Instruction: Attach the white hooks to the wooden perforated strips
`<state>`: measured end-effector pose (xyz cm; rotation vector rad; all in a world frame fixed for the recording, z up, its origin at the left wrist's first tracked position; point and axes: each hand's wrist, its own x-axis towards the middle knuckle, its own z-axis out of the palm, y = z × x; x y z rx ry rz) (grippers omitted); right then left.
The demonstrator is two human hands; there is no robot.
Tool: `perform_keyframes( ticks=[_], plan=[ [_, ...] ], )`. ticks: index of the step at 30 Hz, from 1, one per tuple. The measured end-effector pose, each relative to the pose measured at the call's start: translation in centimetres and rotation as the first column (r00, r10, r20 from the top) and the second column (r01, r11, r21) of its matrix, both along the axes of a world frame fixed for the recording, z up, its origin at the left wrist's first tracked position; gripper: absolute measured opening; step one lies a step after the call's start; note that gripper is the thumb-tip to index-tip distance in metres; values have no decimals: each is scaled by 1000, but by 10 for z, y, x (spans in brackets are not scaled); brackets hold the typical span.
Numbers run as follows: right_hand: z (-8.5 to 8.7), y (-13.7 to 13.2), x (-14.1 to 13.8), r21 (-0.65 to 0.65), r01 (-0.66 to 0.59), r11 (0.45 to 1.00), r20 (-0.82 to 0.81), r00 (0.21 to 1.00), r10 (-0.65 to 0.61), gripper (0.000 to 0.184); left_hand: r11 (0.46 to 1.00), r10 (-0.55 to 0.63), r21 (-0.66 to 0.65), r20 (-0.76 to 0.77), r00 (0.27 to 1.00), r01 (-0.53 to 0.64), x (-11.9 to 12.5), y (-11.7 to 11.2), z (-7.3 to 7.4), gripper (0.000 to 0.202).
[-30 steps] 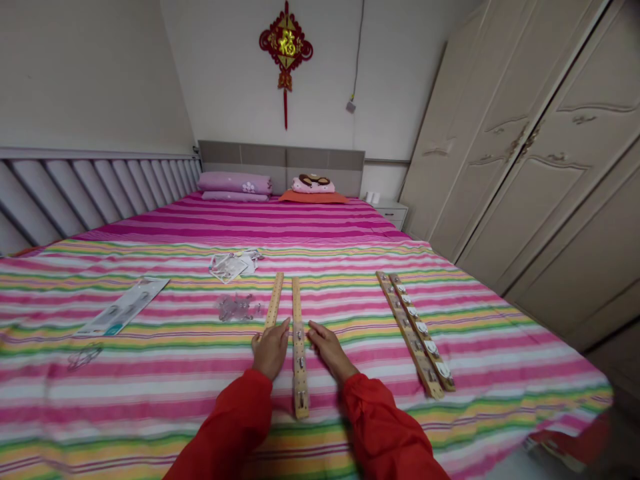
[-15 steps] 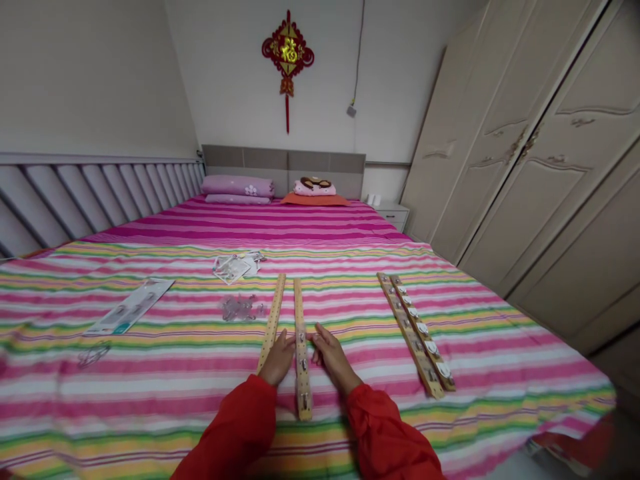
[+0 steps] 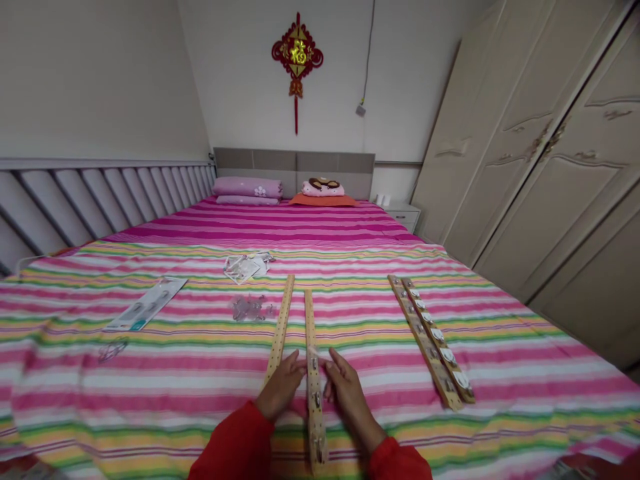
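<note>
Two long perforated wooden strips lie side by side on the striped bedspread; the right strip (image 3: 311,333) carries small metal hooks near its close end, the left strip (image 3: 282,320) is bare. My left hand (image 3: 281,388) and my right hand (image 3: 347,389) flank the right strip, fingertips pinched toward a small hook on it at about its middle. Both arms wear red sleeves. What the fingertips hold is too small to name.
Two more wooden strips fitted with white-backed hooks (image 3: 433,340) lie to the right. A pile of loose clear hooks (image 3: 249,308), opened packets (image 3: 245,267) and a long packaging card (image 3: 146,304) lie to the left. A wardrobe (image 3: 550,153) stands right, pillows (image 3: 247,187) at the headboard.
Both hands have drawn back along the right strip toward me and closed in on it; the camera has shifted slightly left and down.
</note>
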<state>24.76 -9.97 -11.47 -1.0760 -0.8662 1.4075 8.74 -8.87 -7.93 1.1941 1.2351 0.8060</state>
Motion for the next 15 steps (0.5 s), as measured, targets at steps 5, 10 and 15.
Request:
perform_keyframes(
  ticks=[5,10,15],
  plan=[
    [2,0,0,-41,7,999,-20,1000,-8,93,939,150,340,-283,947,-47,-29,33,33,43],
    [5,2,2,-52,-14,999,-47,999,11,99,901,365,431,-678,638,-58,-55,85,57,23],
    [7,2,2,-64,-11,998,-48,999,8,102,893,418,451,-828,374,-1,-55,112,64,27]
  ],
)
